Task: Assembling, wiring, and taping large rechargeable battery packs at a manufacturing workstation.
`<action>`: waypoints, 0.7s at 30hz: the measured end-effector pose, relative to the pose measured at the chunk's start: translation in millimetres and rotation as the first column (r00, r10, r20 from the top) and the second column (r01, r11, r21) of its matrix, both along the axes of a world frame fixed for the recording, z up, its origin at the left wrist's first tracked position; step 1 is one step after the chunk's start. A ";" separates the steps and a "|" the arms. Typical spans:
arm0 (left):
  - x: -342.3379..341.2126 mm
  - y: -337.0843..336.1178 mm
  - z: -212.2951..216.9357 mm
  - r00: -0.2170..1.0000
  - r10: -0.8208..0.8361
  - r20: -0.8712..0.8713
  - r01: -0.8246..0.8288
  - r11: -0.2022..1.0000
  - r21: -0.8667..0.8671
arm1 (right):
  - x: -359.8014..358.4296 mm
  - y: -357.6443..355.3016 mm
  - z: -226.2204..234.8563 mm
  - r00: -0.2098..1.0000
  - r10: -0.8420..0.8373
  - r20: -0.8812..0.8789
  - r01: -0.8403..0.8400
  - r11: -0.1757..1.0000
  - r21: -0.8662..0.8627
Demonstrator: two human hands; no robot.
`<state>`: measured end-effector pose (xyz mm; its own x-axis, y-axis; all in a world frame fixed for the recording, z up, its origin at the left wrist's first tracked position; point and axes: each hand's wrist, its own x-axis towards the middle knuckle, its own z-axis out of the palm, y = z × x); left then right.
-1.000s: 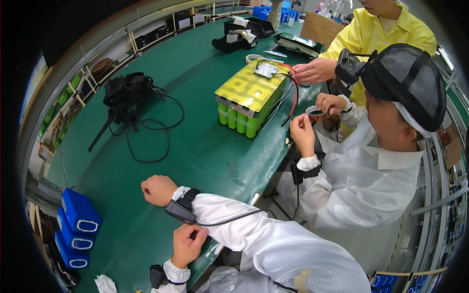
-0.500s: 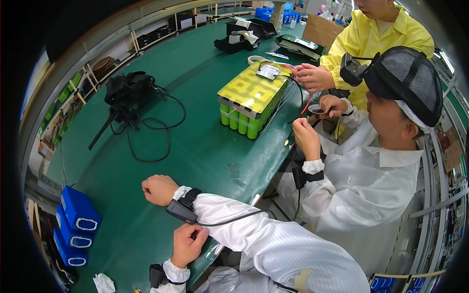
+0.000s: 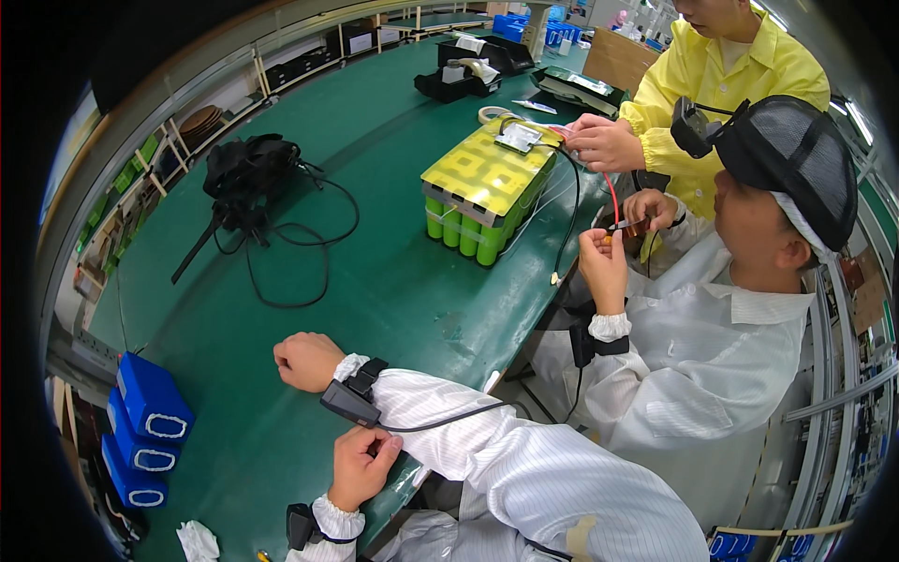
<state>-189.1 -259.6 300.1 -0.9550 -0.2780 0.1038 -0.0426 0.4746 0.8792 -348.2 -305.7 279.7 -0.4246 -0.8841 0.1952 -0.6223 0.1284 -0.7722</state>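
Note:
My right hand (image 3: 309,362) rests on the green table as a loose fist, with nothing visible in it. A black strapped device (image 3: 351,403) sits on that wrist, with a cable running along the white sleeve. Just below the right forearm, my left hand (image 3: 363,466) lies at the table's near edge. Its fingers are curled in and its thumb lies along them; no object shows in it. Another black device (image 3: 302,527) is on the left wrist. Farther off stands a battery pack (image 3: 487,183) of green cells with a yellow top, apart from both my hands.
Beside me a co-worker in white holds a roll of brown tape (image 3: 635,227) and a red wire. A person in yellow (image 3: 730,70) handles wires at the pack. Blue packs (image 3: 150,403), a crumpled tissue (image 3: 198,541) and a black bag with cable (image 3: 251,178) lie to the left.
My hands stay where they were. The co-worker's hands have come together around the tape and the red wire. A black wire now hangs down toward the table edge.

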 end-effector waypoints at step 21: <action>2.8 -3.3 -8.2 1.000 -0.015 -0.024 0.016 1.000 0.013 | 2.9 -0.7 -2.6 0.999 -0.031 -0.010 0.030 0.996 -0.082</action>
<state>-186.3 -262.9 291.8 -0.9565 -0.2647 0.1229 -0.0145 0.4638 0.8858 -345.3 -306.4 277.1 -0.4487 -0.8514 0.2716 -0.6281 0.0842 -0.7736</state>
